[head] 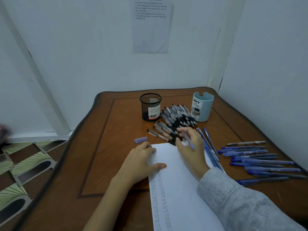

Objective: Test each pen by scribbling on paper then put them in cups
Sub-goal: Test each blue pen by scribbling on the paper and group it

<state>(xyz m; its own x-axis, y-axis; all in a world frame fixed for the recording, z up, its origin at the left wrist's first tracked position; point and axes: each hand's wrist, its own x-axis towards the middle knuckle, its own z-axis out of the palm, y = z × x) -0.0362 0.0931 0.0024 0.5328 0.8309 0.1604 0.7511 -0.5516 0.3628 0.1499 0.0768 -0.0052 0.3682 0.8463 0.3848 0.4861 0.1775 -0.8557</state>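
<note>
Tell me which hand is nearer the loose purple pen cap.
Left. The left hand rests on the paper, just short of the pen cap; the right hand, holding a pen, sits well to the cap's right.

pen pile (177, 118) between both cups (150, 106)

We see a dim, bluish picture under soft even light, with faint shadows on the bench (103, 147). Wide-angle distortion bends its edges; the right hand (188, 147) is blurred, and print on the wall sheet (150, 25) is unreadable.
</note>
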